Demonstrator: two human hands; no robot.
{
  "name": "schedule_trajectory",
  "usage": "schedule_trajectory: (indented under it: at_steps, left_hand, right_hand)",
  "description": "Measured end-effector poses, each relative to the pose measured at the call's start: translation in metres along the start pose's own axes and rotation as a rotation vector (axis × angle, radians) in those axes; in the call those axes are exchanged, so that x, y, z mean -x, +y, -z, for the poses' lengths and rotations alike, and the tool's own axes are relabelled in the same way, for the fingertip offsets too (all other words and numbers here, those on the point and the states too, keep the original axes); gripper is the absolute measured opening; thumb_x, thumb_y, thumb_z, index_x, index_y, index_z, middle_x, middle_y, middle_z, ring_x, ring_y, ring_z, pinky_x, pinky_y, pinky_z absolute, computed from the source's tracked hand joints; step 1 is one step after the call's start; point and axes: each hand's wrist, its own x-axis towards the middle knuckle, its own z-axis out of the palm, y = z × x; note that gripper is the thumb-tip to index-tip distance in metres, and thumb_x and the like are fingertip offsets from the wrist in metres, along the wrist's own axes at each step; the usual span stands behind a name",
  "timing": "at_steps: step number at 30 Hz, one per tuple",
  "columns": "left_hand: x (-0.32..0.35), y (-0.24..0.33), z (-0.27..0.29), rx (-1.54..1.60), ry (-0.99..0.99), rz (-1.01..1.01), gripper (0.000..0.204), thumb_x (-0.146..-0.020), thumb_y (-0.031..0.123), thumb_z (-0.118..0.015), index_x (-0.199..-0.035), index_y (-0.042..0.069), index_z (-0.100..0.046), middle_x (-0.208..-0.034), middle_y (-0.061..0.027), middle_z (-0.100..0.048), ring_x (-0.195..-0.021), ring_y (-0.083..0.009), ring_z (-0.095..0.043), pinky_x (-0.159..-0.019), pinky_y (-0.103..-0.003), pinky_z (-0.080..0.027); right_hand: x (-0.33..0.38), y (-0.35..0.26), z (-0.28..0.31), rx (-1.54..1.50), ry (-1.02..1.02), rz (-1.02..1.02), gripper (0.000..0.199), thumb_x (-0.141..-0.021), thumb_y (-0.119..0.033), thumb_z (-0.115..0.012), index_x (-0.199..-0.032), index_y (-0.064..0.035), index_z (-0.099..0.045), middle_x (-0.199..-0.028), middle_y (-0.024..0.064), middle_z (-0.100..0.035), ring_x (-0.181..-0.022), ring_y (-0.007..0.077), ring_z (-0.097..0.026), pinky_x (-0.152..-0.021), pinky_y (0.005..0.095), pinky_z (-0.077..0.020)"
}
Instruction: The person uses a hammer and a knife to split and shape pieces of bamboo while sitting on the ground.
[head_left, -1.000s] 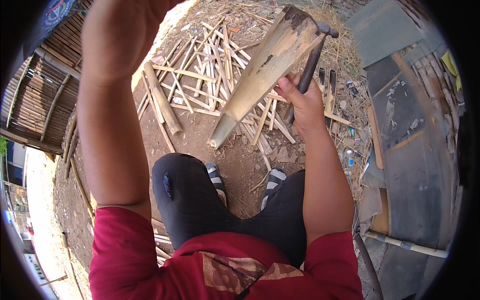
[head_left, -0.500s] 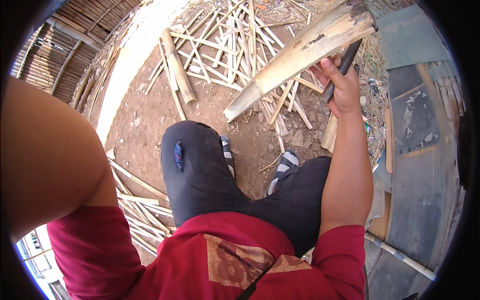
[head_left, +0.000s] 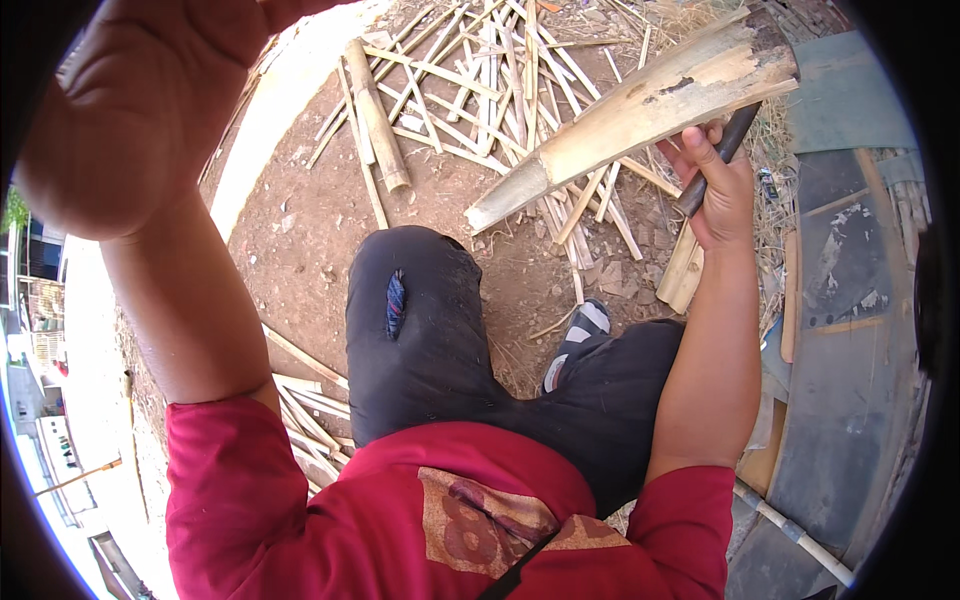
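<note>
Head view. The right hand [head_left: 722, 195] is closing its fingers [head_left: 700, 150] around a dark handle [head_left: 718, 158], which is running up from the palm toward the wide end of a split bamboo piece [head_left: 640, 110]. The bamboo piece is lying just above the fingers, slanting from its broad end beyond the hand down to a pale pointed tip that is hanging over the reddish dirt ground [head_left: 300, 230]; whether the fingers are also touching the bamboo cannot be told. The tool's head is hidden behind the bamboo piece.

Past the bamboo piece, a heap of thin bamboo strips [head_left: 500, 80] is spreading over the dirt, with a thicker bamboo stick [head_left: 375, 115] lying at its left side. To the right of the bamboo piece, grey sheets [head_left: 850, 330] are covering the ground. Below it, knees in black trousers [head_left: 430, 330] and a striped shoe [head_left: 580, 335] are showing, above a red shirt [head_left: 400, 510].

The left arm [head_left: 150, 150] is rising close to the lens, far left of the bamboo piece; the left hand is cut off by the upper edge, so its grip cannot be told.
</note>
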Motion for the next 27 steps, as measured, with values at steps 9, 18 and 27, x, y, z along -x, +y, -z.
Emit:
schedule_trajectory:
  at_steps: [9,18,27]
  left_hand:
    - [0.285,-0.214,-0.049,-0.344,0.927,1.213,0.054,-0.103,0.036,-0.063,-0.145,0.004,-0.052,-0.128,-0.0135,-0.067,-0.108,-0.0196,-0.068,-0.087,-0.036,-0.054]
    - [0.412,-0.293,-0.061,-0.398,0.895,1.547,0.057,-0.093,0.040,-0.072,-0.134,0.001,-0.061,-0.112,-0.0140,-0.074,-0.101,-0.0236,-0.071,-0.089,-0.036,-0.055]
    - [0.469,-0.308,-0.081,-0.603,0.745,1.869,0.047,-0.088,0.039,-0.075,-0.119,0.006,-0.066,-0.107,-0.0135,-0.074,-0.104,-0.0305,-0.071,-0.091,-0.043,-0.055]
  right_hand:
    - [0.003,-0.002,-0.013,0.020,0.019,-0.026,0.027,-0.093,-0.009,-0.076,-0.095,-0.0160,-0.050,-0.121,0.0052,-0.063,-0.125,0.0260,-0.060,-0.111,0.0524,-0.0474]
    - [-0.042,0.019,0.032,0.353,0.424,-0.129,0.042,-0.092,-0.029,-0.080,-0.118,-0.0064,-0.056,-0.129,0.0088,-0.064,-0.128,0.0249,-0.060,-0.107,0.0449,-0.0481]
    - [-0.035,0.024,0.046,0.217,0.664,-0.265,0.055,-0.100,-0.034,-0.069,-0.143,-0.0059,-0.049,-0.135,0.0084,-0.066,-0.129,0.0229,-0.059,-0.111,0.0448,-0.0446]
